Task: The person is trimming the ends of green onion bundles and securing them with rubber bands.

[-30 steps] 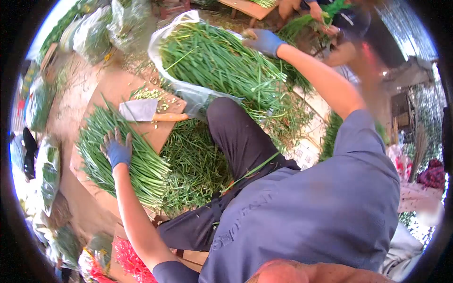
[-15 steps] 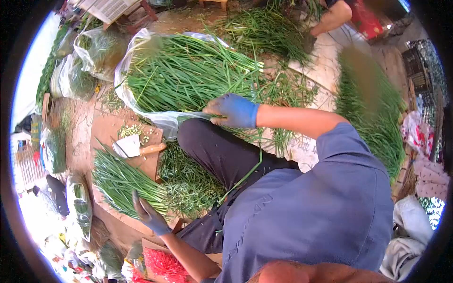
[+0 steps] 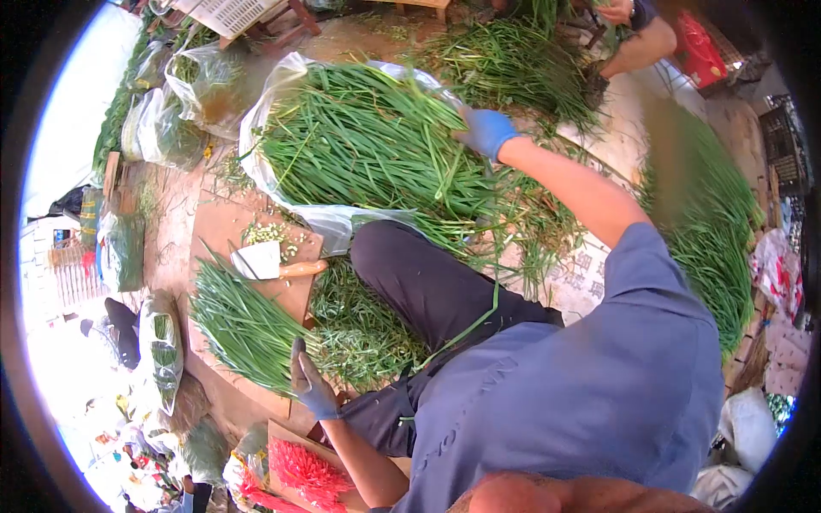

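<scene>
My right hand [image 3: 487,133], in a blue glove with dark fingers, is closed on the pale ends of long green stalks [image 3: 359,145] at the right edge of a big heap in a white plastic bag [image 3: 321,219]. My left hand [image 3: 314,383], gloved too, has its fingers stretched out against the cut ends of a smaller stalk bundle [image 3: 244,325]. That bundle lies on a brown board [image 3: 209,224]. Above it on the board rests a cleaver [image 3: 258,260] with a wooden handle, beside chopped pale bits [image 3: 275,232].
Loose greens [image 3: 363,329] lie beside my knee [image 3: 402,252]. Another stalk pile [image 3: 705,231] is at the right. Another person's hand [image 3: 616,11] shows at the top right, near more greens [image 3: 513,68]. Bagged greens [image 3: 161,350] stand left; red strands [image 3: 310,474] lie at the bottom.
My right hand has moved up and right, from the heap's lower edge to the stalk ends. My left hand stays by the small bundle. The whole view has shifted slightly.
</scene>
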`<action>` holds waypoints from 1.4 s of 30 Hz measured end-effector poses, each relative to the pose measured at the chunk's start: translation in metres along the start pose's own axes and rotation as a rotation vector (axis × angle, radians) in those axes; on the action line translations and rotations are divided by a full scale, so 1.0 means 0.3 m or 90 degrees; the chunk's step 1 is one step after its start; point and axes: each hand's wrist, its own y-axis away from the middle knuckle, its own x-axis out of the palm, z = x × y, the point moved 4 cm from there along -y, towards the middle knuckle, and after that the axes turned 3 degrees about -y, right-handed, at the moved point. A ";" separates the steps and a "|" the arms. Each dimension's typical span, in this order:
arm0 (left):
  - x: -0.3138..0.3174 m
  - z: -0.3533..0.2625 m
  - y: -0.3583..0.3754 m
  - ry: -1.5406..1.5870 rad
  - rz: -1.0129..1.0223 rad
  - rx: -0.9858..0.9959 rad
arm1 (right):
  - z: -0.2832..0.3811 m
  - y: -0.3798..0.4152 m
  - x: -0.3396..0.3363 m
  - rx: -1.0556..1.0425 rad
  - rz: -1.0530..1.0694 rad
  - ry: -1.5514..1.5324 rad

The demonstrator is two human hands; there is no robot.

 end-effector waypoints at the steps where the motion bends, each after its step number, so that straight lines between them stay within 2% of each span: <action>1: 0.003 0.017 0.000 -0.009 0.000 0.002 | 0.015 -0.047 0.019 -0.028 -0.040 -0.049; 2: 0.006 0.037 0.008 -0.005 0.001 0.004 | 0.027 -0.084 0.039 -0.056 -0.077 -0.100; 3: 0.009 0.039 0.014 -0.003 0.004 0.006 | 0.046 -0.107 0.062 -0.066 -0.016 -0.045; 6: 0.003 0.058 0.035 0.003 -0.005 -0.005 | 0.024 -0.075 0.066 -0.044 0.017 -0.054; 7: -0.005 0.080 0.047 -0.011 -0.002 0.000 | 0.015 -0.071 0.037 -0.075 0.035 -0.032; 10: -0.007 0.128 0.075 0.002 -0.005 -0.003 | 0.018 -0.083 -0.051 0.006 0.212 0.041; 11: -0.005 0.143 0.079 0.011 -0.005 -0.005 | 0.005 -0.116 -0.042 -0.025 0.143 -0.042; 14: 0.008 0.111 0.081 0.041 -0.002 -0.026 | 0.078 -0.195 0.029 0.001 0.063 -0.090; 16: 0.026 0.086 0.062 0.031 0.005 -0.024 | 0.096 -0.285 0.123 -0.009 0.037 0.008; 17: 0.020 0.083 0.048 0.008 0.010 -0.013 | 0.100 -0.319 0.130 0.004 0.089 0.007; 20: 0.029 0.042 0.052 0.005 0.014 -0.010 | 0.084 -0.389 -0.020 -0.023 0.274 0.074; 21: 0.027 0.035 0.059 0.031 0.015 -0.018 | 0.101 -0.359 -0.107 -0.019 0.296 0.064; 24: -0.005 0.071 0.079 0.001 0.005 -0.015 | 0.176 -0.191 -0.395 -0.026 0.285 -0.015; 26: -0.016 0.092 0.093 0.010 -0.014 -0.013 | 0.141 -0.160 -0.471 -0.056 0.261 -0.062; 27: -0.020 0.089 0.093 0.004 -0.014 -0.006 | 0.124 -0.155 -0.487 -0.066 0.234 0.005; 29: -0.013 0.079 0.095 0.013 -0.008 -0.021 | -0.001 -0.148 -0.407 -0.022 0.353 -0.223; 31: -0.002 0.054 0.097 0.003 0.000 -0.018 | -0.084 -0.124 -0.303 -0.018 0.401 -0.236; 34: 0.005 -0.010 0.086 -0.052 0.020 0.013 | -0.159 0.027 -0.155 -0.020 0.342 0.157; 37: 0.015 -0.072 0.093 -0.070 0.024 0.040 | -0.260 0.130 -0.223 0.022 0.267 -0.282; 40: 0.037 -0.105 0.087 -0.033 0.025 0.056 | -0.299 0.296 -0.249 0.047 0.218 -0.513; 41: 0.053 -0.121 0.083 -0.012 0.027 0.053 | -0.323 0.335 -0.263 0.050 0.154 -0.504; 42: 0.078 -0.152 0.081 0.000 0.045 0.068 | -0.285 0.398 -0.302 0.045 0.143 -0.575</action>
